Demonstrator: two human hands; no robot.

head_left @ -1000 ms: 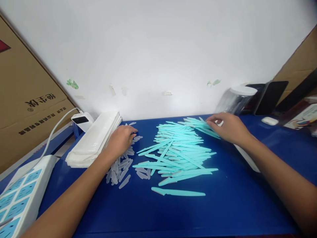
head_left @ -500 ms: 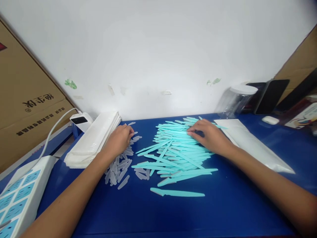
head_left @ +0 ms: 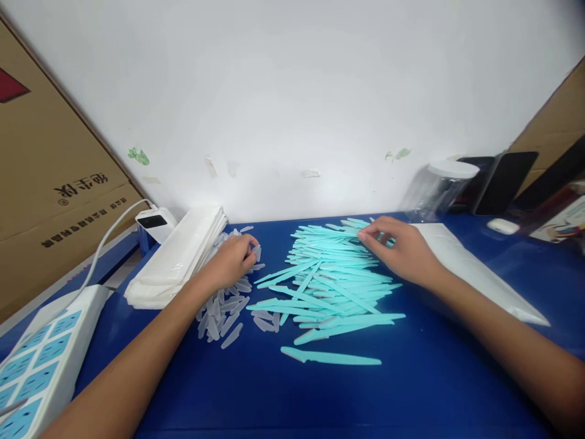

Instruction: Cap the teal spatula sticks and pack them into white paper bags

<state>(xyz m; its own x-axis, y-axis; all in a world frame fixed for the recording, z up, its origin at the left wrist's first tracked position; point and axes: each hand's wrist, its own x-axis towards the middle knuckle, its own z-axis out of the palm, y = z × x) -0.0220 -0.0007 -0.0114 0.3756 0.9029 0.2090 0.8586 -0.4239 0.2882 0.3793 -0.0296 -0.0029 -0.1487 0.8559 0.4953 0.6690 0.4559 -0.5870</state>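
Note:
Many turquoise eyebrow razors (head_left: pixel 338 299) lie in a loose heap on the blue table (head_left: pixel 256 396). My right hand (head_left: pixel 402 247) is over the heap's far right side, thumb and forefinger pinched on the end of one eyebrow razor (head_left: pixel 347 234). To the left, translucent plastic blade caps (head_left: pixel 219 314) are scattered in a pile. My left hand (head_left: pixel 234 261) is above that pile, its fingers closed on one blade cap (head_left: pixel 256 252) that sticks out past the fingertips. A single razor (head_left: pixel 331 356) rests apart, nearest me.
A stack of white plastic bags (head_left: pixel 178 256) lies beside the caps. Left of it are a white power strip (head_left: pixel 85 311) and a small white device (head_left: pixel 158 224) with a cable. A white pouch (head_left: pixel 475 268), a lidded clear jar (head_left: pixel 434 192) and a phone (head_left: pixel 505 183) are on the right.
My left hand has lifted slightly with a blade cap in its fingers. My right hand has risen slightly and moved right, pinching a razor. The view has shifted a little.

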